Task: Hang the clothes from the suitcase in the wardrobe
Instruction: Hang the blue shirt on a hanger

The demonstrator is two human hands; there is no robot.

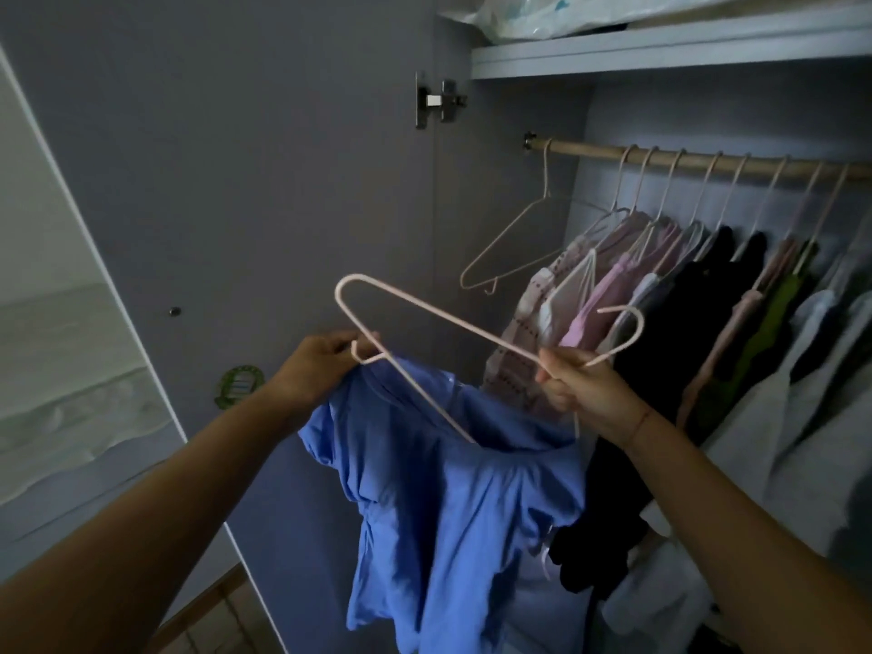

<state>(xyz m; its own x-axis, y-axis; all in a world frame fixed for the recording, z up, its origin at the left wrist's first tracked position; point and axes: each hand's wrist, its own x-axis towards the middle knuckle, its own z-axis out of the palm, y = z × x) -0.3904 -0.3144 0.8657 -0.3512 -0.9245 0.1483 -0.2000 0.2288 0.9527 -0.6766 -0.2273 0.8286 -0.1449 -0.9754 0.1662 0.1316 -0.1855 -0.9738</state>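
Two hands at wardrobe [283,158], left hand [321,365] grip pinching blue garment [448,512], right hand [582,391] grip holding pink hanger [472,327]

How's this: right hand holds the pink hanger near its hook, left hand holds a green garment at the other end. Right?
No. Head view: the garment is blue, not green. Right hand, left hand and pink hanger are as you said.
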